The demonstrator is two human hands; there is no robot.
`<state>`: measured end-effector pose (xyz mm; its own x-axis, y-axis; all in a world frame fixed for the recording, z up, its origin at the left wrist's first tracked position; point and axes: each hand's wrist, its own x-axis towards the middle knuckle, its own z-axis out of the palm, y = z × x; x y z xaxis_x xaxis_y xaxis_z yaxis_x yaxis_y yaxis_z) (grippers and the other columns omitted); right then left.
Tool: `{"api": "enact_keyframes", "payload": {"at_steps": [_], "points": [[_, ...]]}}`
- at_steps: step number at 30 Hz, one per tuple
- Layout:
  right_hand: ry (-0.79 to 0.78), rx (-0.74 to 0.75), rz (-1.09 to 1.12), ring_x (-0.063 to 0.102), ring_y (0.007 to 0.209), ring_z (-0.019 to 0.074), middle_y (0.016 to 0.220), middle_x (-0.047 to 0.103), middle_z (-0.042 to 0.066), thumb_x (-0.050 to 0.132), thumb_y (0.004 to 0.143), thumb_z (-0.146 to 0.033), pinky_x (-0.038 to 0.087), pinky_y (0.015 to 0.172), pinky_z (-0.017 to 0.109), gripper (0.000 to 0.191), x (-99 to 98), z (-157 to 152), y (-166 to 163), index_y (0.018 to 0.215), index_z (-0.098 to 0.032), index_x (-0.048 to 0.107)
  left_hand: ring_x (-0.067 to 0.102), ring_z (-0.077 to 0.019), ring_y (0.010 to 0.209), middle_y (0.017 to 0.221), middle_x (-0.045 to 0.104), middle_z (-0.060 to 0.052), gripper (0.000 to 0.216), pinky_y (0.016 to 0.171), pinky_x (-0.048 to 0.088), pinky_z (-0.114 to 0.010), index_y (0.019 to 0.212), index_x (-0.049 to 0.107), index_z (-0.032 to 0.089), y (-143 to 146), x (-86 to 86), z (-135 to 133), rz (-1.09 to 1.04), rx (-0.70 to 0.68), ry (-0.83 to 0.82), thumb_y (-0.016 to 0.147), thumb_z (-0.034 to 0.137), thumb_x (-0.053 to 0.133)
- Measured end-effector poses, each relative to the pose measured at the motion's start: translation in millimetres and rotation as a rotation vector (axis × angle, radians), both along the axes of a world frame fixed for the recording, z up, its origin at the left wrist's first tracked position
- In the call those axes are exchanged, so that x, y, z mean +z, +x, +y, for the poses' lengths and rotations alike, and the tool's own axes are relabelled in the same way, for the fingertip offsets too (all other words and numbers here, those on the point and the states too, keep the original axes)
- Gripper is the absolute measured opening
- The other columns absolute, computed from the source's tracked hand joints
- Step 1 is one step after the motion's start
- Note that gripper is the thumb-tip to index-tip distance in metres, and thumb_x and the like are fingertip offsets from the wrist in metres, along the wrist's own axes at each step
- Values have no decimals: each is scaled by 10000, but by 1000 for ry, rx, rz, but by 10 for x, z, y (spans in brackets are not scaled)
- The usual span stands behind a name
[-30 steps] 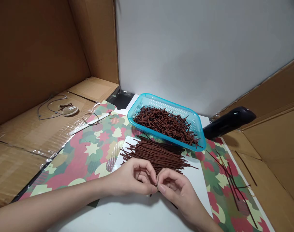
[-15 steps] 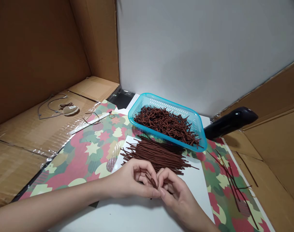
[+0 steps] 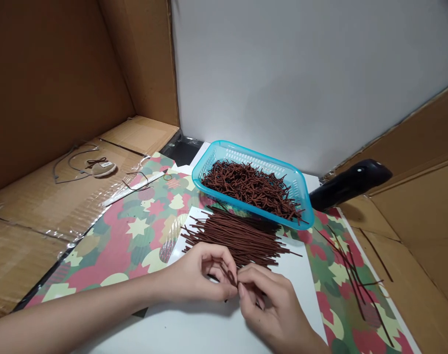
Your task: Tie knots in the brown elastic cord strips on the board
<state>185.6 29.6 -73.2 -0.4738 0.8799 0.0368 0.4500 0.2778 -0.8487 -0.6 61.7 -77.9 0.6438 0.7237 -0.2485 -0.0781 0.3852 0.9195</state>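
My left hand (image 3: 202, 273) and my right hand (image 3: 270, 307) meet fingertip to fingertip over the white sheet (image 3: 194, 329), both pinched on one thin brown cord (image 3: 229, 275) that bends between them. Just beyond my fingers lies a flat pile of straight brown cords (image 3: 238, 235). Behind that stands a turquoise plastic basket (image 3: 212, 157) heaped with tangled brown cord pieces (image 3: 251, 186).
A colourful star-patterned mat (image 3: 135, 231) covers the table. Loose long cords (image 3: 351, 270) lie at the right. A black handled tool (image 3: 349, 183) rests beside the basket. Cardboard walls stand left and right; a small beige tag with a bow (image 3: 102, 167) lies on the left cardboard.
My fingers have worked the cord: the left fingers opened slightly, the right hand slid down and right, still pinching. The view drifted a little.
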Motion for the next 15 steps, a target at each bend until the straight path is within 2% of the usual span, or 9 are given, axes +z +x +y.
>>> {"api": "enact_keyframes", "payload": {"at_steps": [4, 7, 10, 13, 15], "points": [[-276, -146, 254, 445, 575, 134, 693, 527, 7, 518, 827, -179, 326, 487, 247, 93, -68, -18, -23, 750, -204, 564, 571, -85, 578, 648, 600, 19, 166, 552, 424, -182, 728, 577, 132, 14, -23, 12, -103, 10, -129, 640, 158, 715], [-434, -130, 428, 385, 477, 85, 696, 492, -13, 541, 839, -256, 304, 421, 221, 106, -86, -32, -41, 755, -195, 559, 555, -78, 554, 637, 606, 17, 175, 535, 400, -177, 693, 562, 132, 32, -31, -3, -138, 3, -202, 588, 116, 701], [-477, -101, 504, 345, 427, 57, 695, 470, -22, 566, 817, -263, 286, 373, 198, 121, -73, -39, -58, 722, -191, 542, 558, -88, 565, 642, 623, 6, 169, 525, 390, -182, 684, 559, 136, 45, -43, -23, -134, -17, -211, 557, 92, 662], [-466, -80, 504, 374, 441, 66, 686, 463, -19, 600, 776, -254, 311, 364, 185, 126, -56, -43, -73, 687, -191, 535, 554, -88, 568, 651, 634, 5, 171, 516, 389, -180, 680, 555, 138, 52, -58, -35, -140, -47, -211, 544, 79, 639], [-515, -76, 512, 403, 450, 75, 696, 467, -14, 610, 762, -271, 344, 363, 183, 134, -52, -47, -80, 684, -194, 534, 566, -94, 588, 662, 639, 1, 173, 530, 399, -185, 681, 551, 136, 56, -64, -38, -156, -65, -219, 542, 77, 636]]}}
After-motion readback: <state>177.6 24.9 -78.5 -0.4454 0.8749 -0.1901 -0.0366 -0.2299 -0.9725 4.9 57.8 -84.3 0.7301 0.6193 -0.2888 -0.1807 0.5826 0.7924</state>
